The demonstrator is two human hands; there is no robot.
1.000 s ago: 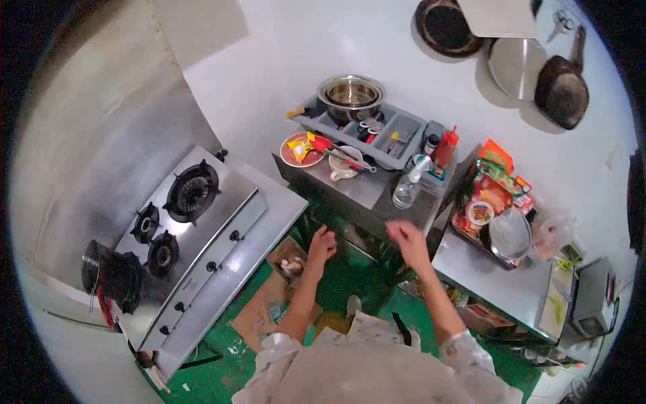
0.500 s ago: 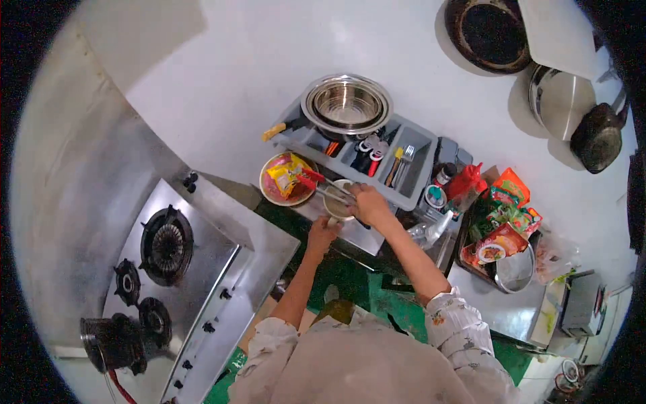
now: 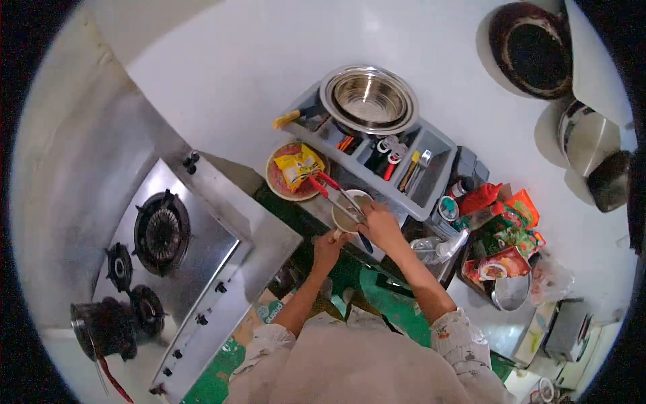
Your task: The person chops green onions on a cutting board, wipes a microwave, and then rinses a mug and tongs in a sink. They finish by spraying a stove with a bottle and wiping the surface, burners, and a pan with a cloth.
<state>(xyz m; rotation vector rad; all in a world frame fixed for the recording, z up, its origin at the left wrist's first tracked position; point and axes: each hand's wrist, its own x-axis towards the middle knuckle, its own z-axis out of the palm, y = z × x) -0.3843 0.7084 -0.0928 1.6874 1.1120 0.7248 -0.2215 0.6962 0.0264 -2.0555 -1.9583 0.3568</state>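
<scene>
A white cup (image 3: 346, 217) stands on the steel counter (image 3: 316, 210) in front of me. My left hand (image 3: 328, 246) is closed at the cup's handle on its near side. Right beside the cup, my right hand (image 3: 381, 226) grips metal tongs (image 3: 334, 191) with red tips, which lie across the cup's rim. The tong tips point toward a red plate (image 3: 279, 186) holding a yellow packet (image 3: 299, 166).
A grey cutlery tray (image 3: 436, 180) with stacked steel bowls (image 3: 369, 98) sits behind the cup. A gas stove (image 3: 168, 236) lies to the left with a dark pot (image 3: 101, 330). A spray bottle (image 3: 441, 248), red bottle (image 3: 480, 199) and snack packets (image 3: 513, 232) crowd the right. Pans (image 3: 531, 46) hang on the wall.
Both hands rose from over the green floor to the counter. The right hand took hold of the tongs at the cup, and the left hand closed on the cup's handle.
</scene>
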